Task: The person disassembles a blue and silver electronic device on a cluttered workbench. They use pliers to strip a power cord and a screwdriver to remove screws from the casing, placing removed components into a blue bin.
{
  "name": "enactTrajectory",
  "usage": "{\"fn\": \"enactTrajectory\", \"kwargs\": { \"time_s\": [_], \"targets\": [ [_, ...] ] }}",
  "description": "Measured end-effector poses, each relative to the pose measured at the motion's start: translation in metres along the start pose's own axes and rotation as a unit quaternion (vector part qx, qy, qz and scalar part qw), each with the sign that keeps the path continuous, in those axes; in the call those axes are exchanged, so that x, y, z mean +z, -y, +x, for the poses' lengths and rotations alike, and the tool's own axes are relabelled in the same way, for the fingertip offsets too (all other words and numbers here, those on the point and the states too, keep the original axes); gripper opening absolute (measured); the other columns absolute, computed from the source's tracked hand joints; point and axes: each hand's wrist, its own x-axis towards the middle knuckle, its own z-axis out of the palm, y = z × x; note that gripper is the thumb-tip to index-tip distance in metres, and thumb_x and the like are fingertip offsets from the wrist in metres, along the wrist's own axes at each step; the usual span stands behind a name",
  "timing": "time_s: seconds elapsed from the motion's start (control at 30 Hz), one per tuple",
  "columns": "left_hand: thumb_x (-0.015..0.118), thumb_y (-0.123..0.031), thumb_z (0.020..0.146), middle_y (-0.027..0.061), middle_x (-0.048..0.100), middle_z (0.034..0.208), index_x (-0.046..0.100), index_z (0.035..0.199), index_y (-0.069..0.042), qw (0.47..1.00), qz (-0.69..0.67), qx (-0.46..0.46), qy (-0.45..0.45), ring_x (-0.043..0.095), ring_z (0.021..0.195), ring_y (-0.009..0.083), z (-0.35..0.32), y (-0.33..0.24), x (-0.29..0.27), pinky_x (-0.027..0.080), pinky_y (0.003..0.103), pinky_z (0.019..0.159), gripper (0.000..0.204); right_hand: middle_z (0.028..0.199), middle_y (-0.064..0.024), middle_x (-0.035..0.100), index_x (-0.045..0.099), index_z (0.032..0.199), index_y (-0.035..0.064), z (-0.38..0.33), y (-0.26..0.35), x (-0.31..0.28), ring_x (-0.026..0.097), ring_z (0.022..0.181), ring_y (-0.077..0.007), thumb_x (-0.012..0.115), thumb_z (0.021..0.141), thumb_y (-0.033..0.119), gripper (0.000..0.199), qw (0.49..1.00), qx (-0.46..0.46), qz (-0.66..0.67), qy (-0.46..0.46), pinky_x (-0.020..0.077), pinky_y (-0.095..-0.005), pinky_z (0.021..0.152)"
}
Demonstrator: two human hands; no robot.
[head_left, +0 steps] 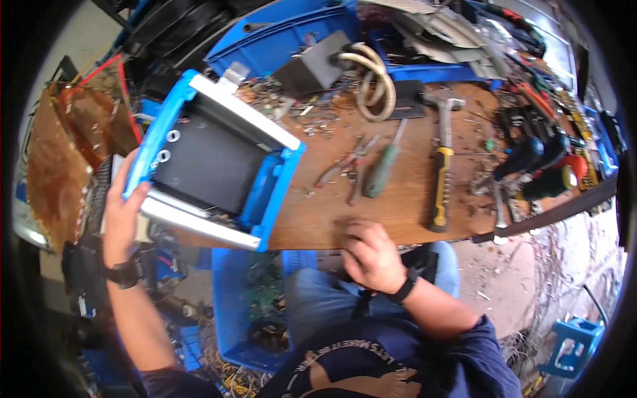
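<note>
"The left grip [124,213] is closed on the near left corner of the blue-and-silver casing [209,159], thumb in front and fingers round the outside. What about the other one?"

"The right grip [373,257] is half curled at the near edge of the desk [408,202]. I see nothing in it, but the folded fingers hide the palm, so I can't tell for certain."

"And the casing sits where?"

"Over the left end of the desk, tilted, its open side facing up. Whether the desk bears any of its weight, I can't tell."

"Heavy, would you say?"

"Moderate, I'd guess: it looks hollow, and one hand has it by a corner. The silver rails [199,220] look like metal, so stiff and perhaps slick under bare fingers."

"So hold the blue instead?"

"Probably. The left end piece [159,129] gives a chunky edge to wrap, and the right end piece [273,199] would suit a second hold. Both look like hard plastic, which may crack if knocked."

"And the black panel [209,142] inside?"

"Don't lift by that. It looks flat and thin, with little to pinch, and might flex."
</note>
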Motion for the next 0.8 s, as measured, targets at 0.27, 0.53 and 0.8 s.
{"fn": "enactTrajectory", "kwargs": {
  "time_s": [0.27,0.53,0.8],
  "targets": [
    [0.056,-0.01,0.088,0.0099,0.052,0.135,0.045,0.139,-0.001,0.999,-0.013,0.035,-0.006,0.047,0.124,0.0183,-0.004,-0.004,0.005,0.031,0.029,0.107,0.053,0.096,-0.0135,0.058,0.061,0.098,0.0065,0.051,0.028,-0.052,0.058,0.086,-0.0314,0.059,0.077,0.009,0.021,0.96,0.112,-0.212,0.144,0.0499,-0.0436,0.071],
    [0.057,-0.011,0.087,0.0078,0.056,0.121,0.044,0.14,-0.002,1.0,-0.003,0.02,-0.006,0.052,0.106,0.0151,-0.005,-0.013,0.003,0.038,0.027,0.096,0.055,0.093,-0.007,0.06,0.065,0.096,0.009,0.1,-0.022,-0.045,0.064,0.083,-0.0223,0.053,0.085,0.012,0.016,0.863,0.07,-0.441,0.238,0.0524,-0.0348,0.059],
    [0.059,-0.011,0.087,0.0094,0.058,0.12,0.046,0.138,-0.003,0.999,-0.014,0.036,-0.016,0.054,0.104,0.0151,-0.002,-0.007,0.003,0.041,0.026,0.093,0.053,0.093,-0.0079,0.06,0.064,0.093,0.0052,0.101,-0.04,-0.038,0.064,0.084,-0.0237,0.055,0.082,0.011,0.015,0.81,0.015,-0.494,0.317,0.0527,-0.0351,0.064]
  ]
}}
